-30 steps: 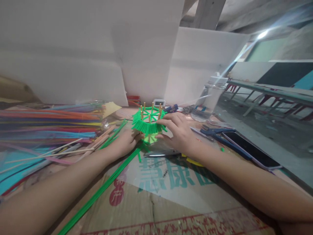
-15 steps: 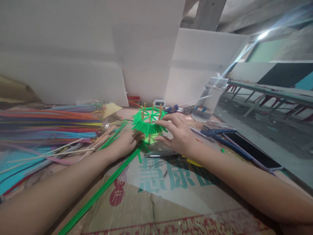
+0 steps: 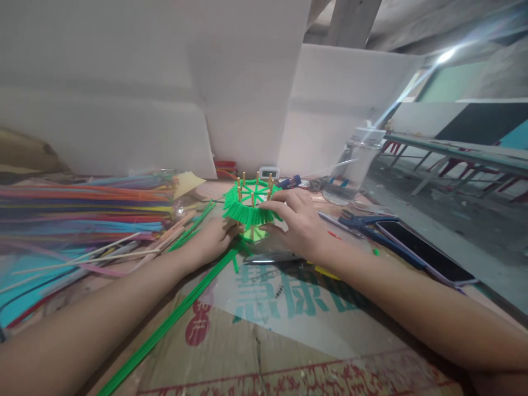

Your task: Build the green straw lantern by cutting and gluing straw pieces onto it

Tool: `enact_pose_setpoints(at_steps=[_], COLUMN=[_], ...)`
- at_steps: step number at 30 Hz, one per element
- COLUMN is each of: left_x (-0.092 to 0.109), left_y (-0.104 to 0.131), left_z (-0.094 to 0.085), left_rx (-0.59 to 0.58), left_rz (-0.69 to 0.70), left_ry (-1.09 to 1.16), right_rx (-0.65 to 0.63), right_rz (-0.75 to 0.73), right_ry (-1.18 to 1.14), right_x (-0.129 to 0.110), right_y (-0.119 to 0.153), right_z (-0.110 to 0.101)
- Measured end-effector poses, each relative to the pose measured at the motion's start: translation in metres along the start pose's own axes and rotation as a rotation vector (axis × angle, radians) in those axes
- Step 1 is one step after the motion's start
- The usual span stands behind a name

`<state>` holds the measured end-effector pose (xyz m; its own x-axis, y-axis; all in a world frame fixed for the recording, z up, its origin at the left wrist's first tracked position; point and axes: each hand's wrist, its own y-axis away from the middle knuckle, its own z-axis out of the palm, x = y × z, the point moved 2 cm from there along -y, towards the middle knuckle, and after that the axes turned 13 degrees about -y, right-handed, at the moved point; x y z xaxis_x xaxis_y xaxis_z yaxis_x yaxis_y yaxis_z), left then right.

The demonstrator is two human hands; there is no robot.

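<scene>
A small pavilion-like pipe-cleaner model stands on the table in front of me, with a fringed green roof and several wooden sticks rising through it. My left hand has its fingers curled round the lower left side of the model, at its posts. On the other side, my right hand grips the roof's right edge, fingers on top and thumb below. Long green pipe cleaners run from the model's base toward the lower left. Just in front of it lies a dark pointed tool, partly under my right hand.
Bundles of coloured pipe cleaners lie at the left, beside loose wooden sticks. At the right are blue-handled pliers, a phone and a clear water bottle. A small digital timer stands behind the model.
My right thumb and fingers have shifted slightly left along the model's right side. The left hand and the model stay almost in place.
</scene>
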<state>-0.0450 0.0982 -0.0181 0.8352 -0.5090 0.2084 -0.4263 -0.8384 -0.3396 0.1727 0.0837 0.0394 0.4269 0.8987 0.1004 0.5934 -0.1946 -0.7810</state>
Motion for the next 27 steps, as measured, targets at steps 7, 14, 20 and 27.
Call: enact_pose_setpoints(at_steps=[7, 14, 20, 27], left_x=[0.0012, 0.0013, 0.0027, 0.0015], left_y=[0.0005, 0.0003, 0.0001, 0.0007], left_z=[-0.0011, -0.0013, -0.0024, -0.001], left_rx=[0.01, 0.02, 0.026, 0.012], left_rz=[-0.009, -0.013, -0.006, -0.017], left_ry=[-0.024, -0.021, -0.019, -0.027], right_rx=[0.013, 0.034, 0.028, 0.014], right_rz=[0.007, -0.007, 0.001, -0.046], right_ry=[-0.005, -0.008, -0.013, -0.026], right_x=[-0.0025, -0.0016, -0.0011, 0.0], right_y=[-0.004, -0.0042, -0.0018, 0.0008], right_z=[0.001, 0.0031, 0.0024, -0.0026])
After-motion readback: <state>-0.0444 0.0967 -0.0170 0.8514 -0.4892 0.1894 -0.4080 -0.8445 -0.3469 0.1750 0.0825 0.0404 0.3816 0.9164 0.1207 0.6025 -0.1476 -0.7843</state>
